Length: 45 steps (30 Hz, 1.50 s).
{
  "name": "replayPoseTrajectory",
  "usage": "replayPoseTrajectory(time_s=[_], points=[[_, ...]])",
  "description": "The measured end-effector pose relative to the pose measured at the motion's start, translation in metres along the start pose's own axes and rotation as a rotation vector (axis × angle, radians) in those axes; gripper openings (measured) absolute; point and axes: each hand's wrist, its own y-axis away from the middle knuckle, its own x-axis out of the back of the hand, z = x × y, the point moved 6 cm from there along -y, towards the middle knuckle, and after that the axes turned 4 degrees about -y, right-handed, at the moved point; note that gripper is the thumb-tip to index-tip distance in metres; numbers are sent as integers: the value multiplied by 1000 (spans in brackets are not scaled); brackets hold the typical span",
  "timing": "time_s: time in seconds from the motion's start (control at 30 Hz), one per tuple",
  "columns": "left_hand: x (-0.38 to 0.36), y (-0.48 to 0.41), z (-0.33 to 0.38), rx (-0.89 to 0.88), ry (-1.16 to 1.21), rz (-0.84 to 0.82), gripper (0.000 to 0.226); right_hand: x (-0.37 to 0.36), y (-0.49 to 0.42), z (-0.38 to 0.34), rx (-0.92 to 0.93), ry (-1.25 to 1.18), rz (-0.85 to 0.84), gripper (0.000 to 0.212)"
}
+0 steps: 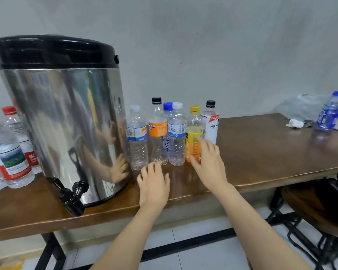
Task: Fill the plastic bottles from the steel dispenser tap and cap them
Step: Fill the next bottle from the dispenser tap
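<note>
A steel dispenser [66, 117] with a black lid stands at the left of the brown table [261, 152]; its black tap [71, 197] hangs over the front edge. Several capped plastic bottles stand in a row to its right: a clear one [137, 139], an orange-labelled one [157, 131], a blue-labelled one [177, 137], a yellow one [192, 133] and a white one [211, 123]. My left hand [154, 184] hovers with relaxed fingers just in front of the row. My right hand [208, 160] reaches with spread fingers, its fingertips touching the yellow bottle.
Red-capped water bottles [6, 152] stand left of the dispenser. At the far right lie a blue bottle [329, 114], a crumpled tissue [295, 123] and a plastic bag [300, 106]. A round stool [310, 207] sits under the table's right end. The wall is close behind.
</note>
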Motion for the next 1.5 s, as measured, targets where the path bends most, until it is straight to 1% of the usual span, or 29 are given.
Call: replayPoseTrajectory(time_s=[0.23, 0.47, 0.7, 0.8, 0.9, 1.0, 1.13, 1.4, 1.5], points=[[-7, -5, -4, 80, 16, -31, 47, 6, -48, 44, -184, 3, 74, 72], [-8, -4, -1, 65, -47, -23, 48, -8, -70, 88, -379, -97, 11, 84], [-12, -4, -1, 57, -45, -12, 47, -24, -85, 115, -471, -435, -62, 100], [-12, -5, -1, 58, -38, -8, 47, -25, -93, 120, -488, -561, -85, 102], [-12, -4, -1, 57, -23, -10, 47, -27, -101, 120, -481, -642, -84, 98], [-10, -5, -1, 55, -12, -9, 46, -29, -104, 117, -463, -645, -49, 95], [-10, -4, 0, 55, -9, -9, 45, -25, -100, 118, -455, -609, 47, 94], [-8, -3, 0, 39, -16, 7, 43, 6, -72, 104, -414, -403, 178, 93], [-5, -1, 2, 17, -29, 13, 41, 23, -52, 86, -405, -372, 227, 92]])
